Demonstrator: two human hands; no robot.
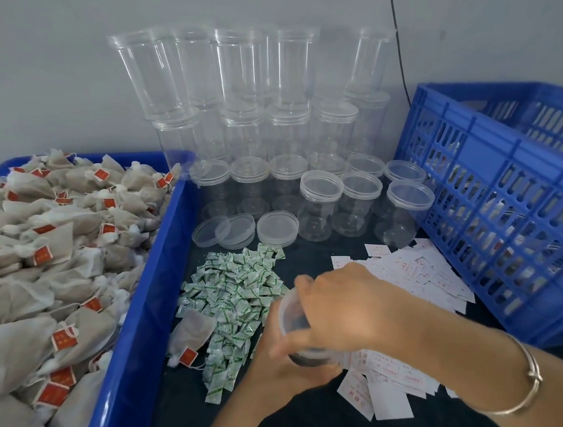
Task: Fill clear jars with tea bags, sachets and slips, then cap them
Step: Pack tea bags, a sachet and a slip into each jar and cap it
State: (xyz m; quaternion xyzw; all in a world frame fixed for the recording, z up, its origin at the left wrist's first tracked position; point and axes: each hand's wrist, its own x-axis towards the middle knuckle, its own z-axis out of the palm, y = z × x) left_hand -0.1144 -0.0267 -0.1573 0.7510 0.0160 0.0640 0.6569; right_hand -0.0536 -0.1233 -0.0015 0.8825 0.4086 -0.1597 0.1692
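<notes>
A clear jar (292, 319) lies tilted between my hands at lower centre, with dark contents inside. My left hand (281, 371) cups it from below. My right hand (344, 307) reaches over its mouth with fingers curled on the rim; whether a lid is under it is hidden. Green-and-white sachets (236, 293) lie heaped just left of the jar. White slips (416, 272) with red print spread to its right. One loose tea bag (192, 332) lies by the sachets. A blue bin (136, 330) on the left holds several tea bags (36, 257).
Empty clear jars (322, 206) stand behind the sachets, with taller stacks (244, 89) against the grey wall. Loose lids (233, 231) lie in front of them. A blue slotted crate (512, 198) leans at the right. A silver bangle (526, 382) circles my right wrist.
</notes>
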